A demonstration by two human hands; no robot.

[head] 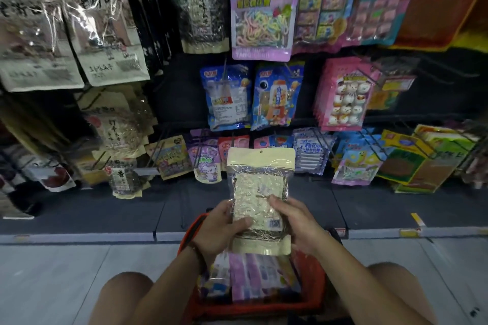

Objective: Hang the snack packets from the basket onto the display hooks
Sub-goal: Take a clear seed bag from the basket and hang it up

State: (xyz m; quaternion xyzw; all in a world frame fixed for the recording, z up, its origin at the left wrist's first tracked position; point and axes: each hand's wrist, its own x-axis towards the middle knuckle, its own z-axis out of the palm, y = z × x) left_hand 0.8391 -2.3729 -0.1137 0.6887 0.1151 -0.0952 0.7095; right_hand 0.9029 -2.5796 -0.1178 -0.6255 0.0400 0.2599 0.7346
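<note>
Cream-topped seed packet (260,200) gripped upright by left hand (221,227) & right hand (293,221) over red basket (314,285); next, prob. thread its hang hole (261,151) onto a hook among hung seed packets (116,126).

The packet (260,200) here is clear plastic film, crinkled and very shiny, glare all over it; its top and bottom bands are cream and matt, almost papery; under it the basket (315,290) is red plastic, smooth with a dull gloss; up on the display the hanging bags (103,24) flash white glare, glossy film; the hooks (225,68) look like thin dark metal wire; the floor (58,272) is pale tile, smooth, faintly sheened; the base shelf (105,208) is dark and matt.
</note>
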